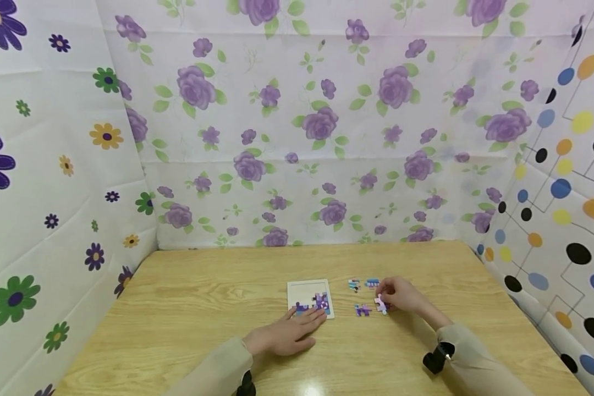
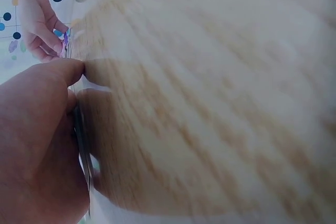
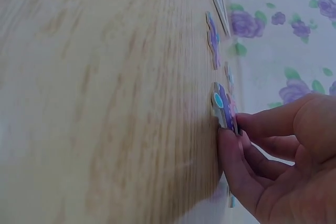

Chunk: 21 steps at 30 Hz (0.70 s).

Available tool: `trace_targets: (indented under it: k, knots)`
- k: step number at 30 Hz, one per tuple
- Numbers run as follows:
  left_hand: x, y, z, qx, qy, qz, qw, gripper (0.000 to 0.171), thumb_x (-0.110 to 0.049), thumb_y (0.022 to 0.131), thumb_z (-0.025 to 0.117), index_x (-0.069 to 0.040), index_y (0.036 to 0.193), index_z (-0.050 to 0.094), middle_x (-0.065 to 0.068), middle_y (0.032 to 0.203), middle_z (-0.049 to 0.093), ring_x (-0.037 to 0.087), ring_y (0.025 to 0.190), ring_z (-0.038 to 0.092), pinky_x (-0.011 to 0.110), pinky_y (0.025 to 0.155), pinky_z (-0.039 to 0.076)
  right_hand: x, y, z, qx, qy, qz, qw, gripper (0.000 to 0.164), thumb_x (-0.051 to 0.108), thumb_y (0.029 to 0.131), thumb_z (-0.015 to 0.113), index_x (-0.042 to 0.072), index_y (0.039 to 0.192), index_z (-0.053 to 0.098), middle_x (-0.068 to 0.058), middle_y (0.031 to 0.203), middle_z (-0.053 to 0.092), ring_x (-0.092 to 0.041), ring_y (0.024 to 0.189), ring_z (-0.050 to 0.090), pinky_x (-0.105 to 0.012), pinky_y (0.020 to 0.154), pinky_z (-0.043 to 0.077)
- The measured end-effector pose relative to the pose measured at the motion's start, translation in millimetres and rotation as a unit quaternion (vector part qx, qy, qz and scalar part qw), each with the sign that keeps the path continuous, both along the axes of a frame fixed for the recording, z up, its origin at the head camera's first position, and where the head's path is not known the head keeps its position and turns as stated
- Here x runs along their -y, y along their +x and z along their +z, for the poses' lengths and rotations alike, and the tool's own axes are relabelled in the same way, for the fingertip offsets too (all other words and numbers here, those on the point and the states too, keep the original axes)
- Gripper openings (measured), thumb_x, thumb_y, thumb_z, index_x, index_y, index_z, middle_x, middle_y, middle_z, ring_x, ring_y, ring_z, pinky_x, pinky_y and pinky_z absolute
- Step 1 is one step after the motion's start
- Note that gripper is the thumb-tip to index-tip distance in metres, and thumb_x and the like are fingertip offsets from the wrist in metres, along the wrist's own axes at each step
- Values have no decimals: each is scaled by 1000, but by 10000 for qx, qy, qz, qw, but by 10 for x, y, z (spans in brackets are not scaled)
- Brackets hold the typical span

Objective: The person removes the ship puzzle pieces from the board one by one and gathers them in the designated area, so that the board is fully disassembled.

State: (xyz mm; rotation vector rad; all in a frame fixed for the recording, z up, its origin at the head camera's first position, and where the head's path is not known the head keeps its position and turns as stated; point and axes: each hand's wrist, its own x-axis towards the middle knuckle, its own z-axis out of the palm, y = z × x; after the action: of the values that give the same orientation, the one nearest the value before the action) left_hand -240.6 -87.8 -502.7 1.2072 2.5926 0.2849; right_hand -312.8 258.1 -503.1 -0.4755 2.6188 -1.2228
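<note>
A square white puzzle board (image 1: 297,290) lies on the table, with purple and blue pieces (image 1: 322,300) fitted along its lower and right parts. My left hand (image 1: 291,333) rests flat over the board's near edge, its fingers stretched out and covering part of the bottom row. To the right of the board, my right hand (image 1: 405,295) pinches a purple and pink puzzle piece (image 1: 381,304) between thumb and fingers. In the right wrist view this puzzle piece (image 3: 222,106) is close over the tabletop, a pale blue oval on its face.
Loose puzzle pieces lie between the board and my right hand: a purple one (image 1: 362,310) nearer, a multicoloured one (image 1: 353,285) and a blue one (image 1: 372,283) farther back. Patterned cloths (image 1: 302,137) rise behind and beside the wooden table (image 1: 203,297).
</note>
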Motion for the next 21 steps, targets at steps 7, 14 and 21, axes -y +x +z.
trace_targets:
  k: [7, 14, 21]
  knots:
    - [4, 9, 8, 39, 55, -22, 10000, 59, -36, 105, 35, -16, 157, 15, -2, 164, 13, 21, 151, 14, 56, 119, 12, 46, 41, -11, -496, 472, -120, 9976, 9, -1, 91, 58, 3, 93, 66, -5, 80, 64, -14, 68, 55, -25, 52, 48]
    - [-1, 1, -4, 17, 80, 2, 10000, 59, -36, 105, 35, -16, 157, 16, -2, 164, 14, 21, 151, 15, 56, 119, 12, 59, 32, -24, -988, 811, -74, 9918, 9, -2, 87, 61, 4, 89, 67, -1, 77, 62, -11, 67, 51, -23, 59, 42]
    - [-1, -2, -27, -55, 45, 24, 10000, 59, -38, 105, 35, -17, 157, 17, -2, 164, 14, 20, 151, 15, 56, 119, 13, 72, 65, -40, -1092, 819, -127, 9906, 9, -5, 83, 63, 3, 86, 66, -3, 78, 64, -10, 69, 52, -22, 59, 43]
